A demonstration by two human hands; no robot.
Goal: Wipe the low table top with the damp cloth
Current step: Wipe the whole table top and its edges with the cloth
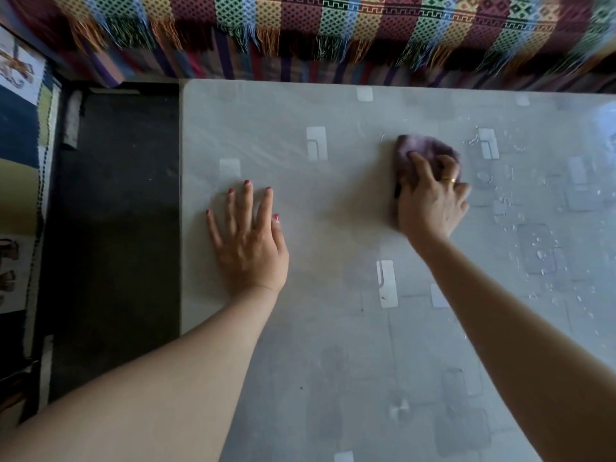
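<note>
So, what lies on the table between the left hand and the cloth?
Nothing stands there: in the head view the table top is bare between the left hand and the cloth.

Dim, soft daylight comes from beyond the right hand (pixel 431 208), where the table top (pixel 333 328) gives off pale glare and the water drops (pixel 540 251) glint. Shadows under both arms are faint. Left of the left hand (pixel 250 243) the floor (pixel 113 228) sinks to near black. The cloth (pixel 423 151) is smeared by motion blur — the striped blanket (pixel 300 25) bows at the edges.
</note>
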